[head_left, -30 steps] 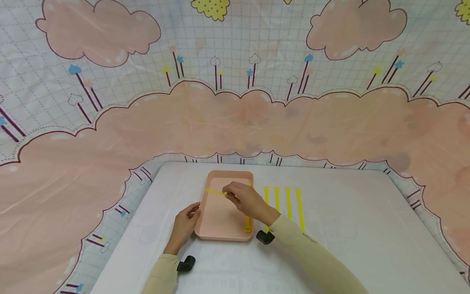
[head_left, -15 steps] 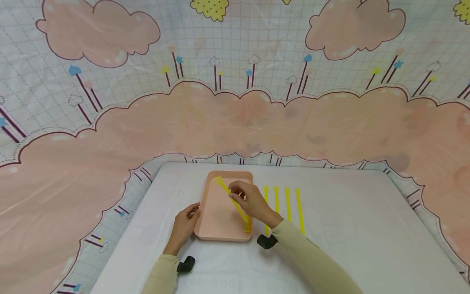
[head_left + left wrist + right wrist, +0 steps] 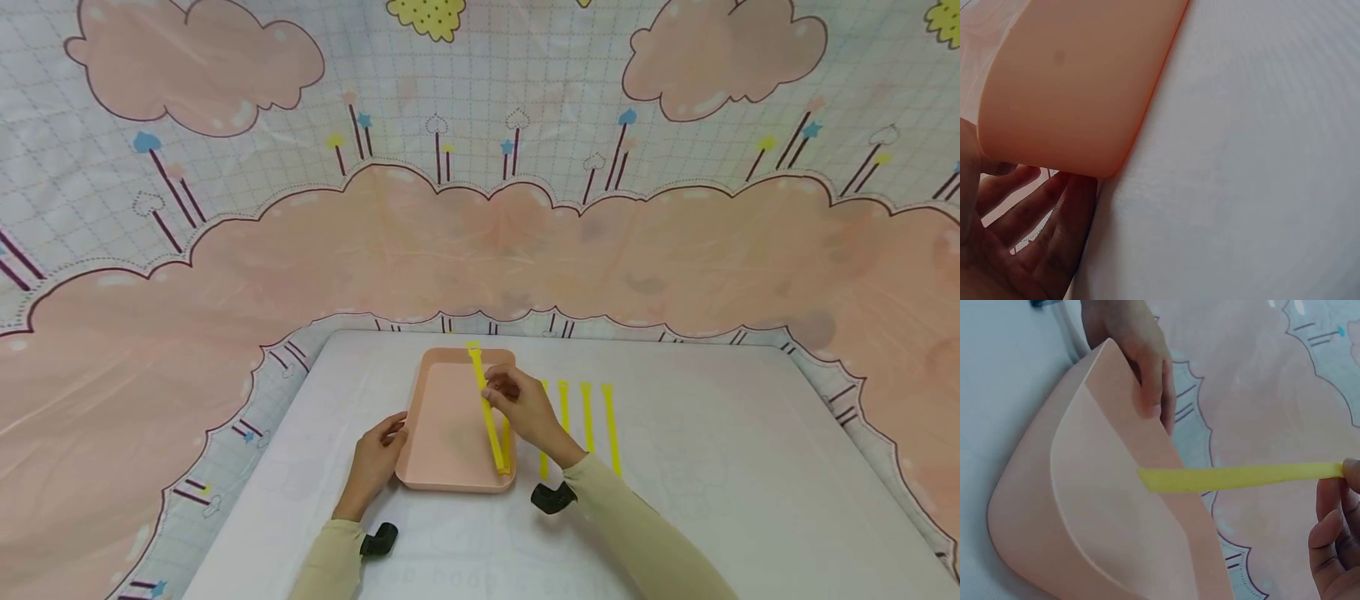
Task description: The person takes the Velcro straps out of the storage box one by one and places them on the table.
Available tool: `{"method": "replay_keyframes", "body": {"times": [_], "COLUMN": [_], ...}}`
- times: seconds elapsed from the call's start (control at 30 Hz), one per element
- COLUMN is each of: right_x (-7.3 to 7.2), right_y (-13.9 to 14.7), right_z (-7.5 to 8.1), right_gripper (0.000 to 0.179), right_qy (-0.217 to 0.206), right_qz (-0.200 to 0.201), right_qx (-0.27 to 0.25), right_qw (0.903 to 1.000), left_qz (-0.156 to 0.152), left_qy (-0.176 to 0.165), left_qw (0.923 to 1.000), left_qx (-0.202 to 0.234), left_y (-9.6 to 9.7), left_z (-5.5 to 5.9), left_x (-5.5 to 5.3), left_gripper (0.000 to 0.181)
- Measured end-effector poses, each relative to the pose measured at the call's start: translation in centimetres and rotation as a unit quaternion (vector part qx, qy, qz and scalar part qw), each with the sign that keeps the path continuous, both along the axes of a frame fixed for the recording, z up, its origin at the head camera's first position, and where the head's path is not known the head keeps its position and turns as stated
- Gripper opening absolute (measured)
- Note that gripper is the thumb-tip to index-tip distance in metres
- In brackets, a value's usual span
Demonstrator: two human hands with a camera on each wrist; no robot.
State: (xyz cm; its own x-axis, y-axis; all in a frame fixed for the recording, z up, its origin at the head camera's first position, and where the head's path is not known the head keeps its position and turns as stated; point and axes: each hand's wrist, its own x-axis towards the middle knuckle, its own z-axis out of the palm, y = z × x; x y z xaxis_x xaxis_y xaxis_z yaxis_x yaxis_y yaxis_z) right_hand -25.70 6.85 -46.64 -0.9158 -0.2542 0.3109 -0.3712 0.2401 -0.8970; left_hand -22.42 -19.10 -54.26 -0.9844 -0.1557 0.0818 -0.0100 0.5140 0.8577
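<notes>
My right hand (image 3: 527, 417) pinches a flat yellow strip (image 3: 487, 421) between thumb and fingertips. The strip slants over the right half of a shallow peach tray (image 3: 450, 485). Its far end, with a small wider head, overlaps the back rim; its near end is low by another yellow strip (image 3: 507, 454) along the tray's right side. In the right wrist view the held strip (image 3: 1235, 477) sticks out straight from the fingertips. My left hand (image 3: 377, 457) holds the tray's left edge, and in the left wrist view its fingers (image 3: 1066, 237) lie against the outer wall (image 3: 1066, 125).
Right of the tray, several yellow strips (image 3: 588, 417) lie side by side on the white tabletop (image 3: 720, 467), partly behind my right hand and sleeve (image 3: 637, 517). Behind the table hangs a cloud-patterned cloth (image 3: 525, 250). Black wrist cameras (image 3: 552, 497) are on both wrists.
The held strip has swung from pointing left to nearly lengthwise along the tray, and my right hand has shifted slightly right. My left hand has stayed at the tray's edge.
</notes>
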Motion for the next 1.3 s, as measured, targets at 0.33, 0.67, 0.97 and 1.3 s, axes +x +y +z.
{"method": "replay_keyframes", "body": {"times": [0.33,0.67,0.97,1.3], "right_x": [1.6,1.2,0.7,-0.6], "right_y": [1.9,3.9,6.2,8.7], "right_z": [2.4,1.6,0.0,-2.9], "right_gripper": [0.022,0.023,0.023,0.027], "right_qy": [-0.042,-0.081,-0.099,-0.112], "right_qz": [0.004,-0.018,-0.048,-0.088], "right_qx": [-0.034,-0.053,-0.055,-0.048], "right_qw": [0.9985,0.9951,0.9924,0.9887], "left_qz": [0.006,0.005,0.000,-0.001], "left_qy": [0.017,0.016,0.004,0.007], "left_qw": [0.9998,0.9999,1.0000,0.9999], "left_qx": [-0.003,0.003,0.009,0.008], "left_y": [0.1,0.1,0.1,0.2], "left_z": [-0.1,-0.1,-0.1,0.0], "left_x": [0.2,0.3,0.1,0.0], "left_gripper": [0.036,0.036,0.037,0.037]}}
